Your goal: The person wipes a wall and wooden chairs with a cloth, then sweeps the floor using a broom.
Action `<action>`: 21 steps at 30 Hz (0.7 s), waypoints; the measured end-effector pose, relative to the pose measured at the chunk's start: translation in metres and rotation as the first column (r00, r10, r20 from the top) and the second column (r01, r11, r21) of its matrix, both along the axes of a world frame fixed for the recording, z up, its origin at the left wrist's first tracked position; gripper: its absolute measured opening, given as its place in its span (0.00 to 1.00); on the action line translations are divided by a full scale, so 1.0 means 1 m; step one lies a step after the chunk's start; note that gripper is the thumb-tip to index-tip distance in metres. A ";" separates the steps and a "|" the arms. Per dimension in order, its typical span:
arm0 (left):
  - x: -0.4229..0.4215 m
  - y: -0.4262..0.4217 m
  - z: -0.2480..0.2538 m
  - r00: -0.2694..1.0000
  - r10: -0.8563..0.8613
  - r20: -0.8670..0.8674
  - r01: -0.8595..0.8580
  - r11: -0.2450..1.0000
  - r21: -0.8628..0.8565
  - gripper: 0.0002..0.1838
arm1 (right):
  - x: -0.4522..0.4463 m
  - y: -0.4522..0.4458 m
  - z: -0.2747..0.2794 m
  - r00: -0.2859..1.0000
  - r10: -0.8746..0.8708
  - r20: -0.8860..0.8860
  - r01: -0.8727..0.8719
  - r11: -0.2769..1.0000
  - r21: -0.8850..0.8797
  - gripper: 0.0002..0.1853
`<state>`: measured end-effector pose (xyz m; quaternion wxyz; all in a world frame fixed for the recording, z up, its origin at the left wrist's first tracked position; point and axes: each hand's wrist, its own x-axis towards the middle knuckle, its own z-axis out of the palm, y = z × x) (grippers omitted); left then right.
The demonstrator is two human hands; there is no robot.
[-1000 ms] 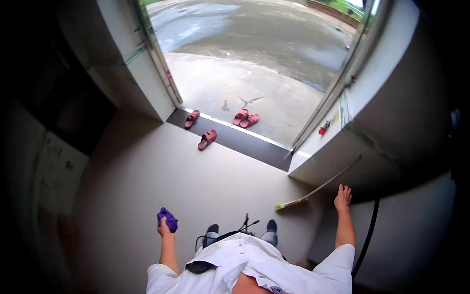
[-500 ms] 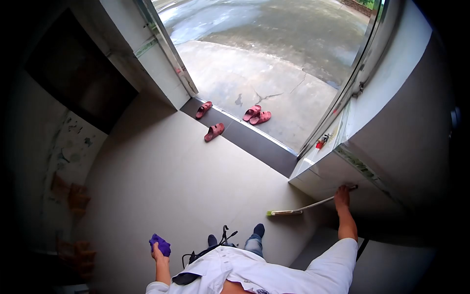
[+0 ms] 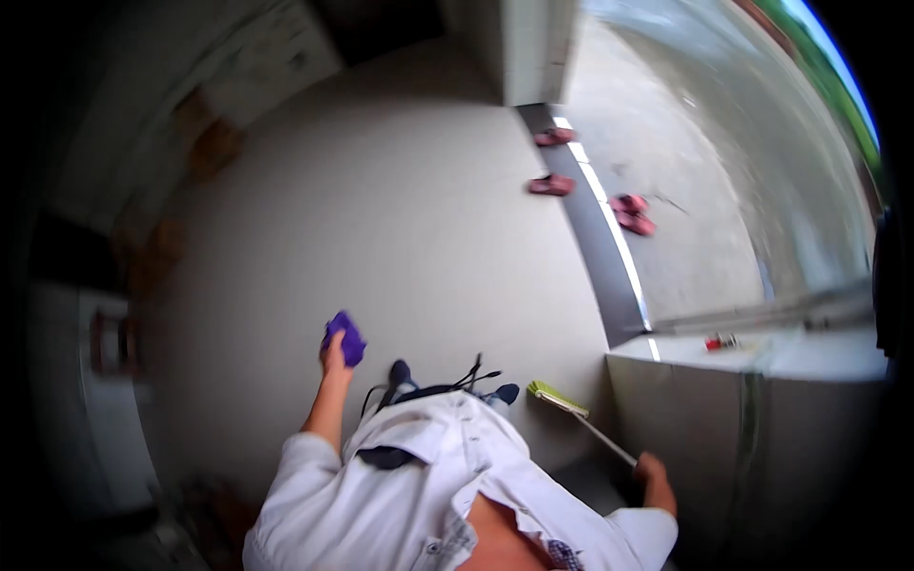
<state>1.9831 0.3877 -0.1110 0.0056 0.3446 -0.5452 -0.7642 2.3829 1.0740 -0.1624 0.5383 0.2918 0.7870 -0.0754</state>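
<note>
A crumpled purple cloth [image 3: 347,340] is gripped in my left hand [image 3: 334,356], held out over the pale floor. On my right side, my right hand [image 3: 651,473] is wrapped round the handle of a broom [image 3: 559,396]. The broom has a white head with yellow-green bristles and a thin pale handle running from its head to my fist. Its head is near the floor beside my right foot; I cannot tell whether it touches. The handle's end beyond my hand is hidden.
Two red slippers lie apart by the door sill [image 3: 602,249], one slipper [image 3: 551,185] nearer me. A pair of red slippers [image 3: 631,215] sits on the concrete outside. A tiled wall [image 3: 685,400] stands on the right, with wooden stools [image 3: 214,147] at the left.
My view has turned left, so the doorway has shifted to the right. My left hand has moved forward with the cloth. The broom has swung round beside my right foot, still in my right hand.
</note>
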 end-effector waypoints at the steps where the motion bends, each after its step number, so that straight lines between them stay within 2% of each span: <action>1: 0.010 -0.008 -0.006 0.998 0.047 -0.040 -0.045 0.998 0.041 0.22 | -0.009 -0.020 0.023 0.999 0.036 -0.023 -0.035 0.999 0.003 0.16; 4: 0.002 -0.067 -0.035 0.985 0.170 -0.012 -0.168 0.981 0.095 0.19 | -0.047 -0.086 0.056 0.994 0.070 -0.088 -0.062 0.995 0.084 0.17; 6: 0.020 -0.112 -0.054 0.973 0.217 -0.084 -0.196 0.959 0.206 0.19 | -0.061 -0.116 0.065 0.991 0.095 -0.097 -0.082 0.988 0.134 0.16; 8: 0.021 -0.153 -0.031 0.923 0.385 -0.026 -0.367 0.897 0.245 0.16 | -0.091 -0.168 0.083 0.974 0.097 -0.203 -0.067 0.986 0.150 0.14; 10: 0.024 -0.203 -0.037 0.911 0.411 -0.026 -0.398 0.895 0.202 0.17 | -0.135 -0.194 0.083 0.959 0.184 -0.216 -0.173 0.982 0.069 0.12; 11: 0.027 -0.222 -0.036 0.892 0.450 -0.038 -0.434 0.879 0.196 0.16 | -0.168 -0.226 0.095 0.934 0.123 -0.335 -0.106 0.992 0.071 0.11; 14: 0.019 -0.276 -0.015 0.858 0.503 -0.101 -0.472 0.850 0.233 0.15 | -0.258 -0.260 0.070 0.796 0.396 -0.457 -0.441 0.898 0.011 0.11; 16: 0.007 -0.317 -0.015 0.837 0.532 -0.124 -0.487 0.830 0.273 0.14 | -0.363 -0.358 0.129 0.906 0.231 -0.354 -0.273 0.959 -0.075 0.12; 17: -0.012 -0.329 -0.016 0.826 0.548 -0.129 -0.498 0.818 0.286 0.14 | -0.407 -0.380 0.137 0.873 0.217 -0.436 -0.297 0.946 -0.125 0.13; 19: -0.034 -0.351 -0.006 0.810 0.569 -0.143 -0.518 0.808 0.280 0.15 | -0.455 -0.397 0.107 0.780 0.106 -0.617 -0.382 0.862 -0.334 0.15; 21: -0.056 -0.368 -0.001 0.763 0.640 -0.094 -0.617 0.764 0.188 0.15 | -0.502 -0.422 0.088 0.747 0.009 -0.665 -0.402 0.803 -0.441 0.17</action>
